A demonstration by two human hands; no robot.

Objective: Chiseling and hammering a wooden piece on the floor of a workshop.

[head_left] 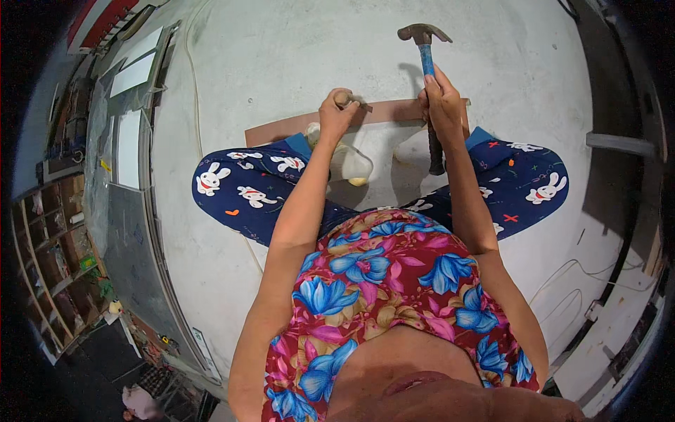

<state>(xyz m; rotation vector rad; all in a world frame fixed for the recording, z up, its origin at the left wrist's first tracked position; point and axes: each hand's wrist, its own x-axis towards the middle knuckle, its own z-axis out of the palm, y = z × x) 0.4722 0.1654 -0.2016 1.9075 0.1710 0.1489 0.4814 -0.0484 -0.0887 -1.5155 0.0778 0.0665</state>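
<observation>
My right hand point(444, 105) is wrapped round the handle of a claw hammer point(427, 59). Its dark steel head points away from me, and the blue upper handle and black grip show above and below my fist. In my left hand point(335, 118) is a wooden-handled tool point(342, 98), held with its round butt end facing up. The tool's lower end is hard to make out, so its kind is unclear. Beneath both hands a long brown strip of board point(271, 129) lies crosswise on the floor. The hammer head is well apart from the wooden handle.
I sit cross-legged on a pale concrete floor point(295, 56), knees out to both sides. A pale cable point(191, 77) runs along the left. Dark panels with white sheets point(130, 148) stand beyond it. White boards point(601, 344) and thin wires lie at the right; another person point(140, 402) shows lower left.
</observation>
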